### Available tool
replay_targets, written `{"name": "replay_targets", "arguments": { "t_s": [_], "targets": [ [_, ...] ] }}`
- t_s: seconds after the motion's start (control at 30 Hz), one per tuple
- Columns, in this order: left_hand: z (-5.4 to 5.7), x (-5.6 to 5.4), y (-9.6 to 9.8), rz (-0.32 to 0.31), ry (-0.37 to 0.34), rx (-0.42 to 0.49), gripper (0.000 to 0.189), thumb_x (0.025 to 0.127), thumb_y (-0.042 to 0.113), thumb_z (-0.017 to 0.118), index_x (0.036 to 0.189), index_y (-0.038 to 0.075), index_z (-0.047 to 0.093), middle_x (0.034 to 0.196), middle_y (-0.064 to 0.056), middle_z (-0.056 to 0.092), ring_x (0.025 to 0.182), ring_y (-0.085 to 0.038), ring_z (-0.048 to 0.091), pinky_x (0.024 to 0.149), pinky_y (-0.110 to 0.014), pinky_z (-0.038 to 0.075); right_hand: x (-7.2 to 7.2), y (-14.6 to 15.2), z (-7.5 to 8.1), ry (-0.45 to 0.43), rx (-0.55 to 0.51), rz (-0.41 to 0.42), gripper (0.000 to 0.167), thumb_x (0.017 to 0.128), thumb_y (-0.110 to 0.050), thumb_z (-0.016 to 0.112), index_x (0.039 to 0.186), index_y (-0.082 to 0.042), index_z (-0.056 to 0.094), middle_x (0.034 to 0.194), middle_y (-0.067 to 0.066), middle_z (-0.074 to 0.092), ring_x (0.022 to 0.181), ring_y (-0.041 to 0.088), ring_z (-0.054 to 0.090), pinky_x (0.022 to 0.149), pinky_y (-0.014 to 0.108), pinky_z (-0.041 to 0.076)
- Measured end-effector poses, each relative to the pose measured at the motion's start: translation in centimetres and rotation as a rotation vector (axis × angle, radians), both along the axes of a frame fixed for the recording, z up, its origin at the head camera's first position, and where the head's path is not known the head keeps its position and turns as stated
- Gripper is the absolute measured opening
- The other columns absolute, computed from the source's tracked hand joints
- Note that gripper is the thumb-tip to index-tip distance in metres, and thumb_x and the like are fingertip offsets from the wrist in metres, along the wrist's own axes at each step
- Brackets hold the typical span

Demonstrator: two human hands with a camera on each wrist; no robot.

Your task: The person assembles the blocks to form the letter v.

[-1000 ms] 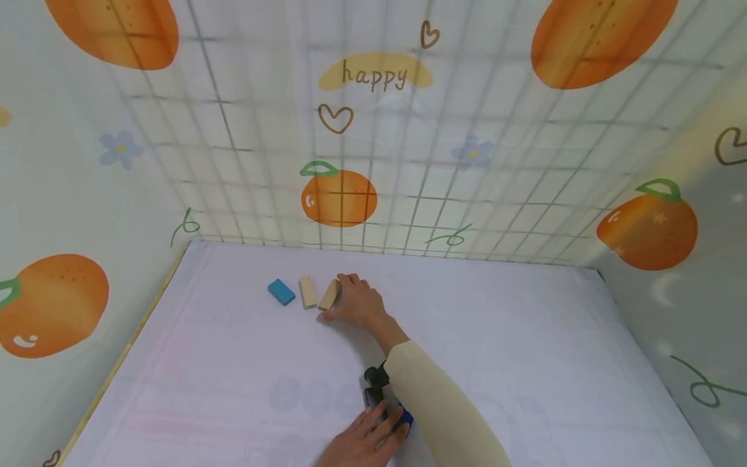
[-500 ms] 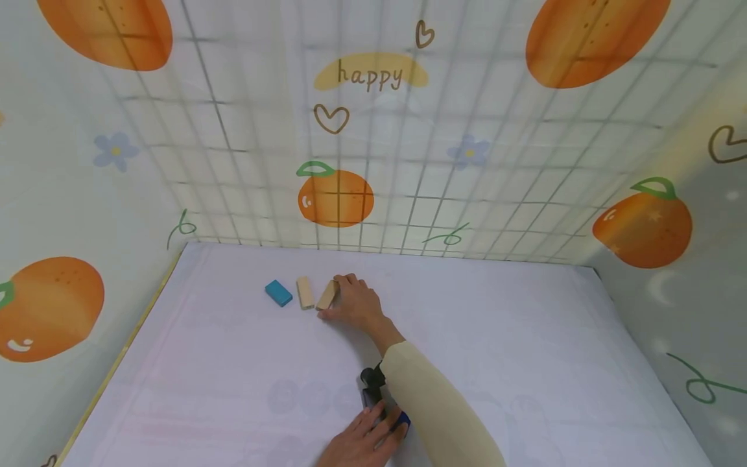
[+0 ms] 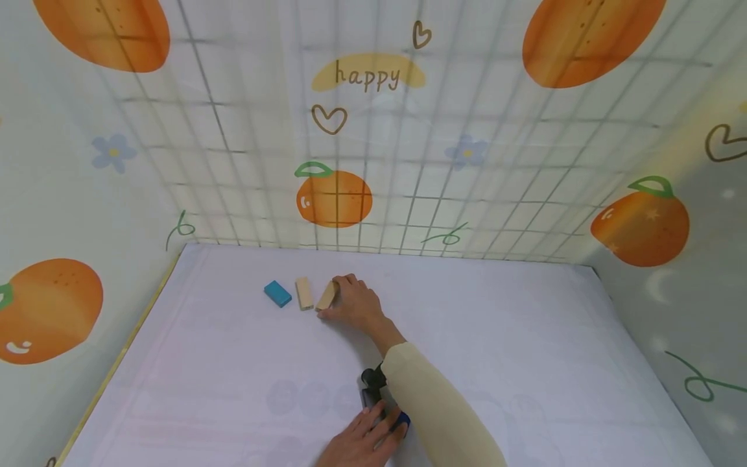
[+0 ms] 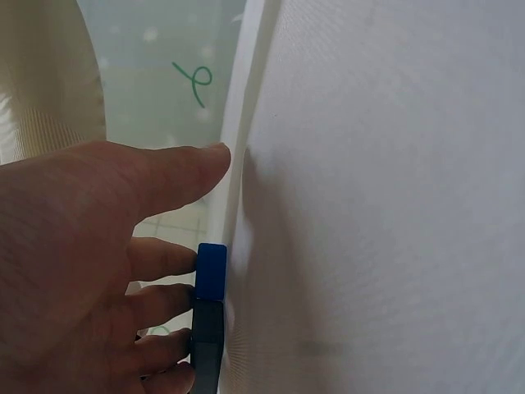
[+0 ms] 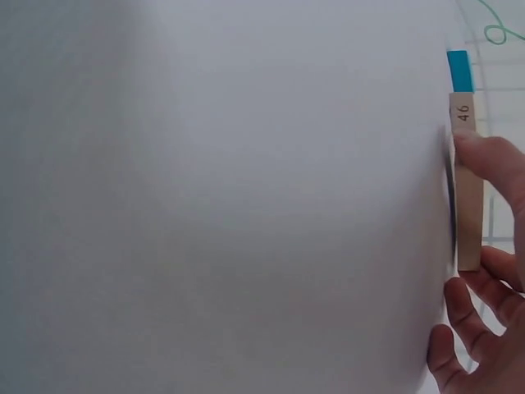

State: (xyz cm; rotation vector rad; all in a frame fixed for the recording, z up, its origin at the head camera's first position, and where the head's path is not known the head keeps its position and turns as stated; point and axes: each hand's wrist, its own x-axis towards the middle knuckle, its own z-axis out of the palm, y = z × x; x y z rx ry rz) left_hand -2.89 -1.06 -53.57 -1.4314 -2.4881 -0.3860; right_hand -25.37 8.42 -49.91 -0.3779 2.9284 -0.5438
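Note:
At the far side of the table, my right hand (image 3: pixel 357 305) pinches a tan wooden block (image 3: pixel 326 296) between thumb and fingers. In the right wrist view the thumb lies on the wood (image 5: pixel 469 205) near a printed "46". A paler wooden block (image 3: pixel 304 294) and a teal block (image 3: pixel 277 294) lie to its left. Nearer the front, my left hand (image 3: pixel 364 441) lies with extended fingers over a dark grey block (image 3: pixel 371 397) and a blue block (image 3: pixel 403 423). Its fingertips touch the blue block (image 4: pixel 212 271) and the dark block (image 4: pixel 207 336), with the thumb held away.
A black round-ended object (image 3: pixel 371 377) sits just beyond the dark block, partly hidden by the right sleeve (image 3: pixel 438 402). The white table (image 3: pixel 525 337) meets patterned cloth walls (image 3: pixel 397 168) at the back and both sides.
The view has shifted slightly. My right hand and the wooden block have moved very slightly toward the paler block; my left hand stays over the dark and blue blocks.

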Motion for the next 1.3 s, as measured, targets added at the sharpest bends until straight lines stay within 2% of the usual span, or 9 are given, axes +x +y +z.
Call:
{"name": "replay_targets", "arguments": {
  "t_s": [0.2, 0.63, 0.83, 1.1, 1.3],
  "targets": [
    [-0.1, 0.0, 0.0, 0.005, 0.005, -0.004, 0.066, 0.101, 0.06, 0.048, 0.145, 0.012, 0.05, 0.15, -0.011, 0.049, 0.137, -0.031, 0.049, 0.099, -0.038, 0.051, 0.0, 0.0, 0.1, 0.005, -0.017, 0.005, 0.084, 0.08, -0.055, 0.081, 0.144, -0.009, 0.052, 0.14, 0.011, 0.054, 0.121, 0.029, 0.056, 0.097, 0.047, 0.05],
    [0.6, -0.1, -0.1, 0.0, -0.124, -0.08, 0.071, 0.103, 0.064, 0.032, 0.149, 0.012, 0.046, 0.155, -0.01, 0.044, 0.142, -0.031, 0.042, 0.104, -0.041, 0.047, -0.2, 0.4, 0.4, 0.007, -0.017, 0.002, 0.083, 0.08, -0.054, 0.081, 0.143, -0.009, 0.053, 0.141, 0.011, 0.054, 0.119, 0.029, 0.057, 0.098, 0.047, 0.049],
    [0.4, 0.0, 0.1, 0.003, -0.088, -0.035, 0.066, 0.103, 0.062, 0.038, 0.146, 0.013, 0.051, 0.151, -0.009, 0.049, 0.139, -0.031, 0.046, 0.101, -0.04, 0.049, 0.1, 0.9, 0.6, 0.009, -0.009, 0.005, 0.081, 0.081, -0.053, 0.08, 0.143, -0.009, 0.053, 0.14, 0.011, 0.055, 0.118, 0.028, 0.058, 0.098, 0.047, 0.049],
    [0.0, 0.2, 0.1, 0.023, -0.027, -0.005, 0.065, 0.101, 0.061, 0.045, 0.143, 0.013, 0.054, 0.148, -0.009, 0.053, 0.139, -0.029, 0.047, 0.101, -0.038, 0.05, 0.9, 1.9, 1.7, 0.029, -0.014, 0.011, 0.08, 0.079, -0.051, 0.082, 0.141, -0.008, 0.055, 0.137, 0.011, 0.056, 0.116, 0.029, 0.059, 0.096, 0.047, 0.05],
    [0.4, 0.1, -0.1, 0.01, -0.064, -0.04, 0.067, 0.102, 0.06, 0.046, 0.145, 0.011, 0.052, 0.151, -0.01, 0.051, 0.14, -0.029, 0.045, 0.102, -0.038, 0.049, 1.4, 3.1, 2.5, 0.06, -0.035, 0.019, 0.081, 0.078, -0.052, 0.084, 0.14, -0.009, 0.055, 0.135, 0.011, 0.057, 0.11, 0.028, 0.059, 0.092, 0.047, 0.05]
  ]
}}
